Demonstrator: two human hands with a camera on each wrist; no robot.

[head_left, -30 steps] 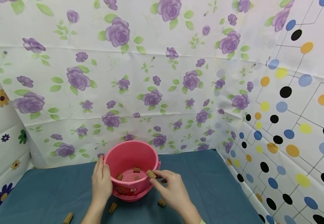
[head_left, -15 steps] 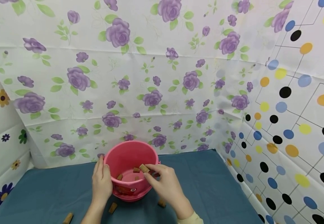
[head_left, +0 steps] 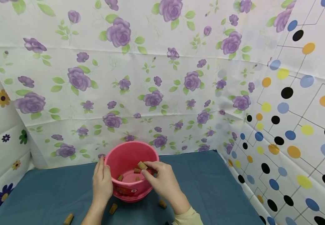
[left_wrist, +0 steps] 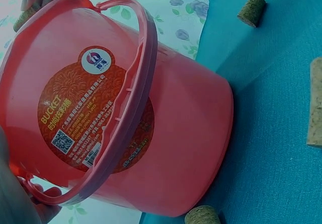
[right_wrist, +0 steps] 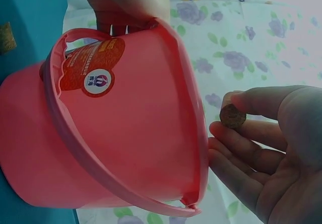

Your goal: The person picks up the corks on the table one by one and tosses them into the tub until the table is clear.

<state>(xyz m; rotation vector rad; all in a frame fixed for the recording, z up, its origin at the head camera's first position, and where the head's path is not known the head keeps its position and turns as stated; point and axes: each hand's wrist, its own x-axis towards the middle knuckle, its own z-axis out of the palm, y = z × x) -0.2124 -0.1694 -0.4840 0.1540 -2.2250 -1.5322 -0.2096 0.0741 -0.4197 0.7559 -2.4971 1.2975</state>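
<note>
A pink bucket (head_left: 131,150) with a red label stands on the blue cloth, its handle hanging down the near side. Against its left side rests my left hand (head_left: 102,182), fingers mostly straight along the outer wall. My right hand (head_left: 162,179) reaches over the right rim and pinches a cork (head_left: 142,165) between thumb and fingers above the bucket's mouth. In the right wrist view the pinched cork (right_wrist: 233,116) shows its round end. Inside the bucket lie several corks, one cork (head_left: 120,177) near the left wall and another cork (head_left: 137,170) beneath the held one.
On the blue cloth (head_left: 213,187) lie loose corks: one cork (head_left: 113,208) in front of the bucket, a cork (head_left: 162,204) by the right forearm, a longer cork (head_left: 68,218) at the front left. A flowered sheet (head_left: 151,78) hangs behind, a dotted sheet (head_left: 297,131) at right.
My right hand has carried the pinched cork leftward and up, from the right rim to over the bucket's inside. My left hand and the bucket have stayed put.
</note>
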